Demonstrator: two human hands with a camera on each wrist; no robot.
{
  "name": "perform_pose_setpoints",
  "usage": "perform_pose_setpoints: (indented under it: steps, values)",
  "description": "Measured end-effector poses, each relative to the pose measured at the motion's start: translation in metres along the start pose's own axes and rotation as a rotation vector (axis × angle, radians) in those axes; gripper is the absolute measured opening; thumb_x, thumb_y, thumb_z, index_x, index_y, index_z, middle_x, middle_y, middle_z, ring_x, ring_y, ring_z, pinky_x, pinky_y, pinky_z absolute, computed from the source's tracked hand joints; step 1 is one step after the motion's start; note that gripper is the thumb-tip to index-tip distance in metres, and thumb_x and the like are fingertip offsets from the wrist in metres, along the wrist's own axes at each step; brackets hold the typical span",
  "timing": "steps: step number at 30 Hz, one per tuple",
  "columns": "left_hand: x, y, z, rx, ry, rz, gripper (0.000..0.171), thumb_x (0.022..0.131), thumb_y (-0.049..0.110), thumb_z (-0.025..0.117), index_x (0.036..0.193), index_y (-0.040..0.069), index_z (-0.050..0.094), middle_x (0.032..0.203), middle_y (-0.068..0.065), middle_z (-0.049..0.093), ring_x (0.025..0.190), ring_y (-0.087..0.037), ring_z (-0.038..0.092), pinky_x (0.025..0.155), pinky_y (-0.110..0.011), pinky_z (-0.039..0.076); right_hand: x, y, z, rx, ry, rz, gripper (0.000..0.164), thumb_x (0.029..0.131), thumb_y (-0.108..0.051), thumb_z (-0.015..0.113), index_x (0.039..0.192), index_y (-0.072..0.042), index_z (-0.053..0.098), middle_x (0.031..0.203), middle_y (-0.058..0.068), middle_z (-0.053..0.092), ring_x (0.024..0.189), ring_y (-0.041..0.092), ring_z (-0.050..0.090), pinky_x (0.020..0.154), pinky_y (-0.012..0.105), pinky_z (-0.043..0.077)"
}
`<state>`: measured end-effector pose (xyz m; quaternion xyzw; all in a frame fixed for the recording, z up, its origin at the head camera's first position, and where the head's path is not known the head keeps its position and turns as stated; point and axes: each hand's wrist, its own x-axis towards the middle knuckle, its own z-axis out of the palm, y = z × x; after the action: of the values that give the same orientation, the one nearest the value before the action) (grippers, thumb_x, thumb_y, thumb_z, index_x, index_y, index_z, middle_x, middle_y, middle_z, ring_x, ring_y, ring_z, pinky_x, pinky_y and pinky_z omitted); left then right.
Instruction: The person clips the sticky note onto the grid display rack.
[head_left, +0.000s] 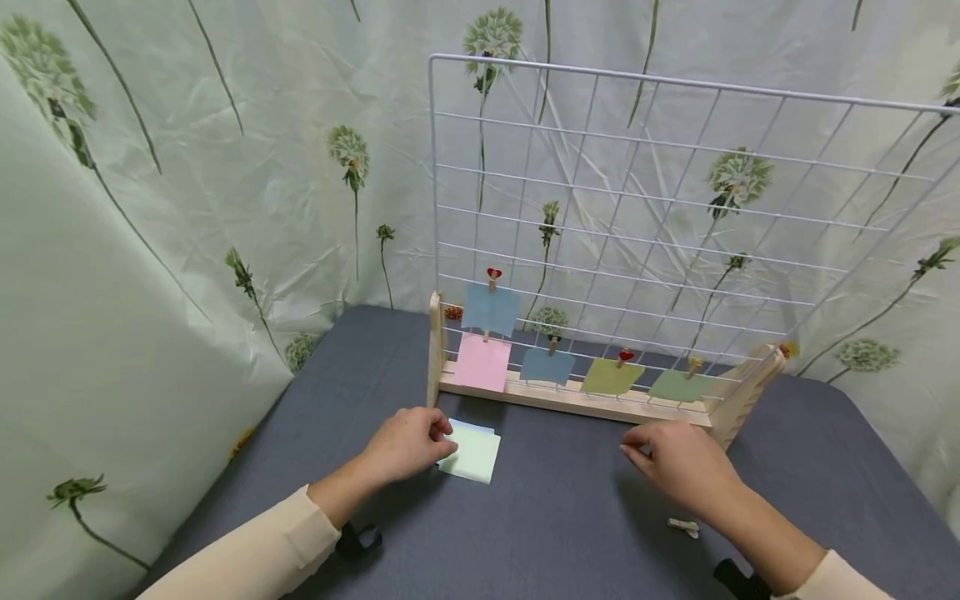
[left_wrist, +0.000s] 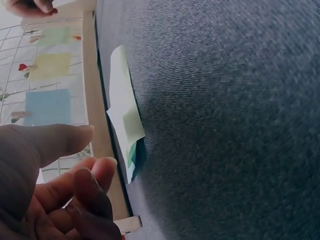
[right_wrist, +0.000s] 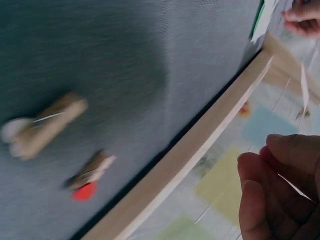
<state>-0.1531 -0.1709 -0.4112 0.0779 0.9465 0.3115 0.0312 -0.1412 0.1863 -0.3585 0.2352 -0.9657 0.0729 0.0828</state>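
My left hand (head_left: 408, 442), fingers loosely bent and holding nothing, hovers at the left edge of a pale green paper note (head_left: 474, 454). A bluish note edge shows beneath that note; in the left wrist view the paper (left_wrist: 122, 95) lies curled up on the table. My right hand (head_left: 684, 462) hangs above the table in front of the rack, thumb and fingertips close together, with nothing visible between them. Below it lies a small wooden clothespin (head_left: 683, 527). The right wrist view shows a clothespin with a white round ornament (right_wrist: 47, 125) and a red-heart clothespin (right_wrist: 90, 175).
A white wire grid (head_left: 622, 196) stands in a wooden base (head_left: 577, 404) at the back. Clothespins hold blue (head_left: 491, 308), pink (head_left: 482, 362), yellow-green (head_left: 611, 377) and green (head_left: 678, 385) notes on it, plus another blue note (head_left: 546, 367). A flower-print curtain (head_left: 285, 167) hangs behind.
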Motion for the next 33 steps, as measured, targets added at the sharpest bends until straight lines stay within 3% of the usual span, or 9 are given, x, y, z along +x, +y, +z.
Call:
perform_pose_setpoints:
  steps: [14,19,24,29,33]
  values:
    - [-0.002,0.009,0.009,0.084,-0.028,-0.071,0.039,0.082,0.029,0.084,0.109,0.005,0.069,0.082,-0.002,0.07,0.067,-0.013,0.059,0.059,-0.032,0.045,-0.045,0.035,0.014,0.053,-0.12,0.21,0.005,0.085,-0.022,0.082,0.089,-0.02,0.079,0.087,-0.007,0.077,0.069,0.007,0.067,0.059,0.031,0.052]
    - [0.0,0.015,0.015,0.189,0.003,-0.11,0.061,0.076,0.043,0.087,0.116,0.003,0.066,0.091,-0.009,0.072,0.073,-0.02,0.062,0.06,-0.037,0.047,-0.055,0.05,0.022,0.053,-0.308,0.296,0.018,0.082,-0.029,0.084,0.095,-0.019,0.077,0.094,-0.004,0.075,0.078,0.014,0.068,0.067,0.042,0.055]
    - [0.004,0.016,0.021,0.225,0.013,-0.137,0.072,0.07,0.042,0.093,0.12,0.002,0.062,0.099,-0.014,0.073,0.079,-0.026,0.067,0.063,-0.043,0.051,-0.065,0.06,0.032,0.083,-0.443,0.326,0.03,0.079,-0.035,0.086,0.1,-0.018,0.073,0.09,-0.006,0.069,0.083,0.016,0.064,0.072,0.047,0.054]
    - [0.006,0.015,0.024,0.206,0.01,-0.149,0.068,0.069,0.038,0.094,0.12,0.005,0.063,0.097,-0.014,0.074,0.077,-0.025,0.065,0.064,-0.042,0.05,-0.072,0.063,0.037,0.106,-0.451,0.326,0.028,0.077,-0.028,0.088,0.098,-0.019,0.072,0.086,-0.008,0.066,0.08,0.012,0.061,0.072,0.045,0.054]
    - [0.007,0.017,0.025,0.201,0.006,-0.134,0.061,0.071,0.036,0.093,0.117,0.006,0.067,0.096,-0.011,0.073,0.075,-0.022,0.062,0.062,-0.039,0.048,-0.077,0.061,0.038,0.093,-0.397,0.325,0.02,0.078,-0.02,0.087,0.089,-0.024,0.07,0.077,-0.011,0.062,0.071,0.006,0.056,0.066,0.036,0.05]
